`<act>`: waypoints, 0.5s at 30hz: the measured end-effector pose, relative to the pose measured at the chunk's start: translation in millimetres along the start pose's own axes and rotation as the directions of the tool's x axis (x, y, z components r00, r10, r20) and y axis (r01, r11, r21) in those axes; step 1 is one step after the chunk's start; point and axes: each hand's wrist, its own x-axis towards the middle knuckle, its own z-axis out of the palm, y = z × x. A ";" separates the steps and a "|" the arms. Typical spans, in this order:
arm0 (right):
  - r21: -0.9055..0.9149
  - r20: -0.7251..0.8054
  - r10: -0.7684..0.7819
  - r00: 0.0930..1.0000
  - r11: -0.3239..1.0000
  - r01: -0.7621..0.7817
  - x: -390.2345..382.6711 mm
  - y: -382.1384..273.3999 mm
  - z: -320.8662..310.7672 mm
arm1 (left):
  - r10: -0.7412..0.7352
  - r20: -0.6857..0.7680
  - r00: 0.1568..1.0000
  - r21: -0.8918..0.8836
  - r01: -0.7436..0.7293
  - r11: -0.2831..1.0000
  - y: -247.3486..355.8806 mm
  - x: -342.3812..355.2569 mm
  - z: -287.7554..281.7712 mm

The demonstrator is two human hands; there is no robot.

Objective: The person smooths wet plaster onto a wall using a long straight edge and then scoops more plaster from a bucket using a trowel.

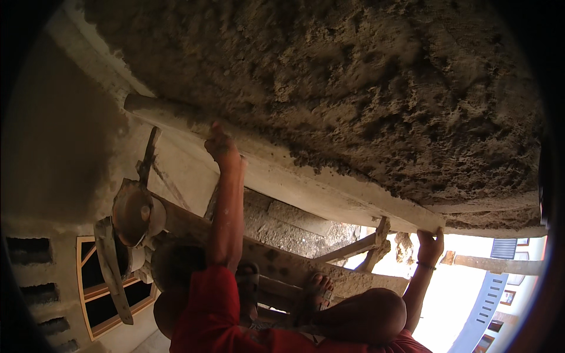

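A long, pale, mortar-crusted straight board (365, 197) runs diagonally along the rough, wet-looking plastered surface (347, 82) that fills the upper view. My left hand (221, 147) grips this board left of its middle, with my forearm reaching up from below. My right hand (429, 247) holds the board's right end, its fingers curled over the edge. My knee and sandalled feet (318, 291) show below, on a wooden plank (376, 276).
Timber props (376, 250) and an upright stick (147, 156) stand beside the plank. A round mortar-stained container (132, 215) sits at the left, near a hanging board (112, 270). A wooden-framed window (88, 294) is in the lower-left wall. A bright opening shows a blue slatted structure (488, 300) at right.
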 end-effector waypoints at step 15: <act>-0.642 0.261 -0.603 0.754 0.475 0.602 -15.4 13.8 8.0 | 0.006 0.205 0.979 0.009 -0.008 1.000 -18.6 48.7 -28.7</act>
